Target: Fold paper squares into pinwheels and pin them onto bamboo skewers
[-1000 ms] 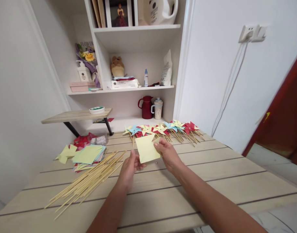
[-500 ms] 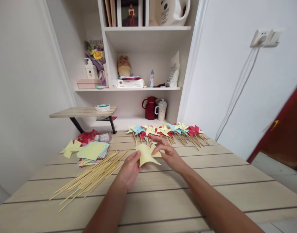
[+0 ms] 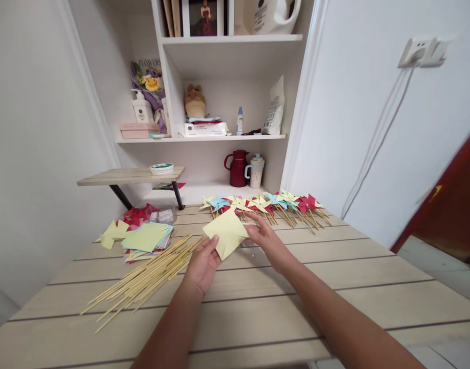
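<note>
Both hands are holding a pale yellow square paper sheet [image 3: 226, 233] just above the light wooden slatted table [image 3: 334, 287]: the left hand [image 3: 202, 264] is pinching its lower edge at 7 o'clock, and the right hand [image 3: 266, 240] is gripping its side at 3 o'clock, fingers closed on the paper. A bundle of thin bamboo skewers [image 3: 146, 279] is lying at 9 o'clock of the hands, a stack of coloured paper squares [image 3: 147, 239] is sitting at 10 o'clock, and a row of finished paper pinwheels on sticks [image 3: 265, 206] is lying at 12 o'clock.
</note>
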A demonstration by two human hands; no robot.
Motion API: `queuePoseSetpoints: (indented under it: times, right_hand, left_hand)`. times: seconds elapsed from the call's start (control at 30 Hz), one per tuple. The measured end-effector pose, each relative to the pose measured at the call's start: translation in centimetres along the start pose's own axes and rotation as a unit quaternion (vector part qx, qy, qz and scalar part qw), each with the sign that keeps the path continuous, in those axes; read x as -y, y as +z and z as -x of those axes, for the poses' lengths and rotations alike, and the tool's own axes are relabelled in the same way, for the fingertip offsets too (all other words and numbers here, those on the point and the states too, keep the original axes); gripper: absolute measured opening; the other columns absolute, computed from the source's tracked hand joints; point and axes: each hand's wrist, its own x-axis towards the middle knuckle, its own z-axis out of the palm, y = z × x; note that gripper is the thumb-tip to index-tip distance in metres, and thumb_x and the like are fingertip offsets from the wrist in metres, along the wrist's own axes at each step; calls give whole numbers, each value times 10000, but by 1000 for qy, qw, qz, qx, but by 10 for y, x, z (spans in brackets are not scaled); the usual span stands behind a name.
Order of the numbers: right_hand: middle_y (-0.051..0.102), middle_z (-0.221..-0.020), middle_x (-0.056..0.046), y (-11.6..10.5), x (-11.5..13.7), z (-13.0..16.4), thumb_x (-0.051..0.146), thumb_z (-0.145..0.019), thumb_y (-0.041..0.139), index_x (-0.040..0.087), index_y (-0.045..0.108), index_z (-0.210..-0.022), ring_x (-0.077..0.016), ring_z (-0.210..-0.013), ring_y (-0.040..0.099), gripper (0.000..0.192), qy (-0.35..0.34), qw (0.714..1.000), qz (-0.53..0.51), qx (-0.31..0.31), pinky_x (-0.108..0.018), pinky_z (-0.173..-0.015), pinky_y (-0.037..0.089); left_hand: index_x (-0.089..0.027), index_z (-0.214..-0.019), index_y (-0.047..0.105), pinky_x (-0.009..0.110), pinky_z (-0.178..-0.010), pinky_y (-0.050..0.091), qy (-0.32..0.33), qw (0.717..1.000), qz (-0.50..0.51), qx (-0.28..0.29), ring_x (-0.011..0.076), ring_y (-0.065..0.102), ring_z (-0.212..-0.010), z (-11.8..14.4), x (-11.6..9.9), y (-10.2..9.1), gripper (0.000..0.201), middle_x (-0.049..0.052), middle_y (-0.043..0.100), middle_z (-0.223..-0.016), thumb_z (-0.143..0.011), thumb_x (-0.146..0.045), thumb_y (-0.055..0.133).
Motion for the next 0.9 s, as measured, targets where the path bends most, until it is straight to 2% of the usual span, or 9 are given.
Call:
queuePoseSetpoints:
  times: [0.1,0.23,0.57,0.7,0.9]
  right_hand:
    - [701,-825,5,2,-1,0,357,-681,813,272,493,-1333,-178,-748,633,732,-1,1000,9,-24,-311,-722,463]
    - [629,-682,36,0,-2,-2,343,-698,786,243,571,-1256,-137,-604,530,606,-20,998,20,-62,-271,-601,380]
    - [603,-635,46,-8,-8,-8,357,-675,791,241,600,-1209,-137,-581,492,578,-31,996,47,-71,-276,-579,350]
    - [601,-632,53,-8,-8,-7,352,-684,783,222,600,-1200,-128,-571,491,563,-34,996,57,-66,-271,-579,351]
    - [604,-647,50,-1,-6,-3,330,-698,770,221,616,-1174,-127,-575,508,513,-40,995,81,-42,-271,-583,380]
  left_hand:
    - [-89,-1071,702,378,-945,541,-15,1000,-16,13,273,694,-1036,1,0,0,343,177,740,-1075,-761,-220,763]
    - [-81,-1032,713,387,-933,545,-31,999,-29,12,284,697,-1025,3,0,2,323,192,738,-1071,-761,-248,766]
    - [-84,-1060,710,365,-878,555,-38,997,-56,28,265,718,-949,3,0,3,372,194,737,-1069,-770,-311,758]
    - [-88,-1081,703,362,-871,556,-36,996,-67,35,269,708,-980,4,-1,3,379,190,731,-1096,-784,-321,741]
    - [-131,-1206,661,383,-927,531,-47,994,-55,78,291,677,-1065,6,4,4,493,171,710,-1167,-753,-287,779]
